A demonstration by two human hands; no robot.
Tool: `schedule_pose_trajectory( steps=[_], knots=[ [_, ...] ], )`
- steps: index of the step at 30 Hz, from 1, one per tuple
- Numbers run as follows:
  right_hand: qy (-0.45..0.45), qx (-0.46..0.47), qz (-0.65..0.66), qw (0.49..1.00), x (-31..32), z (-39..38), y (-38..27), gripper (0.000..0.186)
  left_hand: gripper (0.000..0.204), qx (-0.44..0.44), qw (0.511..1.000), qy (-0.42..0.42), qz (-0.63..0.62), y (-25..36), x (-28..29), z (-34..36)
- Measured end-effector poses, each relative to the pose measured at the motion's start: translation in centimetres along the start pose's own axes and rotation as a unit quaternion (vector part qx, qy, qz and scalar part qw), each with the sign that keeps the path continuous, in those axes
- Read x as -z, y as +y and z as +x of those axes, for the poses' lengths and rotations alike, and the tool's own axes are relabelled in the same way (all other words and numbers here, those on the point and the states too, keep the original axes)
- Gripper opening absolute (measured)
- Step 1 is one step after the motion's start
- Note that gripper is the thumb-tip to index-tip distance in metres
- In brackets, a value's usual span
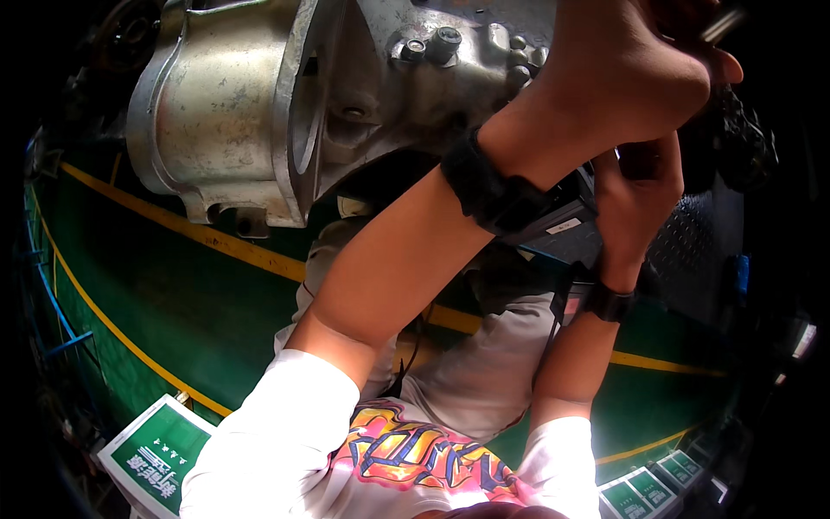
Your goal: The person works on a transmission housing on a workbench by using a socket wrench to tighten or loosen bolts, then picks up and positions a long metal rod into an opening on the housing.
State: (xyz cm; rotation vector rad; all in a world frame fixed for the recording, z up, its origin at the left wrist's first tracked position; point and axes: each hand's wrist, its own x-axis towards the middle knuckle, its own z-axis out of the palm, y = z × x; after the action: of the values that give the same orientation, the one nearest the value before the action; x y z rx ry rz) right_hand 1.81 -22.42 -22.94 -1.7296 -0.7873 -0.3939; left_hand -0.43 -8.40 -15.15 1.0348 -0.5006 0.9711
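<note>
My left hand point(644, 82) is raised at the upper right, its fingers curled and mostly lost in shadow. A short shiny metal rod point(724, 26) shows at those fingers; I cannot make out what it belongs to. Just below it is my right hand point(638, 199), with fingers bent round something dark that is hidden. To the left of both hands stands a large cast-metal housing point(229, 95) with a wide round opening. Bolt heads point(445, 41) sit on its upper face, near my left forearm.
Dark machine parts point(745, 143) lie in shadow beyond my right hand. A black case-like object with a white label point(564, 227) is below my left wrist. The green floor point(164, 268) carries yellow lines. Green-and-white boxes point(160, 450) stand at the lower left.
</note>
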Motion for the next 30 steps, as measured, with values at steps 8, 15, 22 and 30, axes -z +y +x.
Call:
schedule_pose_trajectory(
  steps=[8,15,22,30],
  knots=[
    [0.035,0.049,0.045,0.997,-0.9,-0.3,0.2,0.054,0.014,0.013,0.998,0.011,-0.054,0.2,0.9,0.0],
    [0.0,0.073,0.022,0.997,-0.4,0.6,0.6,0.047,0.016,0.025,0.998,0.029,-0.048,1.2,1.5,0.9],
    [-0.022,0.043,-0.102,0.994,0.7,0.5,-0.3,0.033,0.018,0.012,0.998,0.049,-0.047,0.9,1.1,1.2],
    [-0.015,0.073,-0.135,0.988,0.3,0.2,0.2,0.032,0.014,0.054,0.997,0.0,-0.06,2.3,2.2,1.2]
  ],
)
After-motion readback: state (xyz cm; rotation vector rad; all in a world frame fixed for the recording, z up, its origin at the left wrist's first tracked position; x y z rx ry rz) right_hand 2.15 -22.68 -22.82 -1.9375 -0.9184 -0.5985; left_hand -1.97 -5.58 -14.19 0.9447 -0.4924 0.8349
